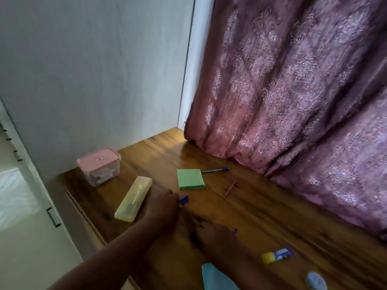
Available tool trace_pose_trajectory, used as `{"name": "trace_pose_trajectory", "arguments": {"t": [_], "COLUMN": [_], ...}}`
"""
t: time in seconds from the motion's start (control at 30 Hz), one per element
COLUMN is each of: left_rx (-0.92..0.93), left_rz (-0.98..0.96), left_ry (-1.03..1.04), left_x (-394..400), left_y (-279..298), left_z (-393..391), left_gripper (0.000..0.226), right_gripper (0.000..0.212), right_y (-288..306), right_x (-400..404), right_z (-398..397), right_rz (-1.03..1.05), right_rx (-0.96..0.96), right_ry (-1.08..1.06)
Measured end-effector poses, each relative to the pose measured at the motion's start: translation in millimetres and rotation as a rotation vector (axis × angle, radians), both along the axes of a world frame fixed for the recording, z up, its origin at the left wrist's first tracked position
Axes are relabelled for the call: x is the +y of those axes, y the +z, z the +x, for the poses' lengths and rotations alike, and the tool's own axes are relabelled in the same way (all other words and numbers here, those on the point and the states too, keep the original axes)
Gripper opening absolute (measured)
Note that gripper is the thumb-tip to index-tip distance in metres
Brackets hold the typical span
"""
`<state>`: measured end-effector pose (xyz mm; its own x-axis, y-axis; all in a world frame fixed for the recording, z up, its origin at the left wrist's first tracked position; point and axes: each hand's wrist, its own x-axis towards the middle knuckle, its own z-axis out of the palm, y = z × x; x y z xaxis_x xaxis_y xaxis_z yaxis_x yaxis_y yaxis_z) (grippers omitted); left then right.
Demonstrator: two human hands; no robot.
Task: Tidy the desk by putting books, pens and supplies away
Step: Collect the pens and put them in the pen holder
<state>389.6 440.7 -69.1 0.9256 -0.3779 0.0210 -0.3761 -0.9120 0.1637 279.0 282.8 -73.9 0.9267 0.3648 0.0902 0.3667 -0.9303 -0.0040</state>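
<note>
My left hand (162, 208) rests on the wooden desk (261, 210), closed on a blue pen (183, 199) whose tip sticks out to the right. My right hand (215, 235) lies lower on the desk over another blue pen (193, 237), blurred; its fingers look curled around it. A yellow pencil case (134, 198) lies shut just left of my left hand. A green sticky-note pad (190, 178) sits beyond my hands, with a third blue pen (215, 170) behind it. A thin reddish stick (230, 189) lies to the right of the pad.
A clear box with a pink lid (99, 166) stands at the desk's far left by the white wall. A purple patterned curtain (293, 91) hangs over the desk's right side. A yellow-and-blue glue stick (277, 255), a light blue sheet (215, 277) and a round blue item (316, 281) lie near me.
</note>
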Motion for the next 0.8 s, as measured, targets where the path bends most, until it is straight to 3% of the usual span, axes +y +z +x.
{"name": "trace_pose_trajectory", "arguments": {"t": [0.07,0.13,0.2,0.27,0.3,0.4,0.47,0.57,0.6,0.67,0.8], "left_rx": [0.031,0.082,0.139,0.214,0.278,0.549,0.789,1.042,1.084,1.112,1.113], "left_rz": [-0.055,-0.202,-0.419,-0.688,-0.842,-1.138,-1.197,-1.280,-1.292,-1.286,-1.235], "left_ry": [-0.001,0.002,-0.020,-0.095,-0.157,-0.318,-0.376,-0.492,-0.549,-0.646,-0.767], "left_x": [-7,-23,-53,-95,-115,-196,-251,-329,-357,-403,-512], "left_y": [7,24,52,85,99,141,162,185,192,203,214], "left_z": [1,-2,-13,-30,-40,-85,-122,-192,-221,-273,-384], "left_gripper": [0.026,0.027,0.026,0.013,0.007,0.022,0.018,0.013,0.014,0.015,0.015], "right_gripper": [0.019,0.034,0.025,0.011,0.020,0.028,0.031,0.063,0.061,0.029,0.029], "right_y": [13,37,70,103,121,177,209,241,246,253,229], "right_x": [-3,-19,-47,-87,-106,-171,-210,-270,-292,-325,-408], "right_z": [-11,-22,-42,-71,-85,-155,-213,-311,-345,-400,-501], "right_rz": [0.049,0.169,0.406,0.639,0.713,0.920,1.079,1.163,1.180,1.174,1.171], "right_rx": [-0.056,-0.139,-0.116,-0.229,-0.301,-0.426,-0.541,-0.716,-0.808,-0.952,-1.263], "right_ry": [-0.015,-0.148,-0.321,-0.472,-0.554,-0.762,-0.801,-0.861,-0.887,-0.950,-1.092]}}
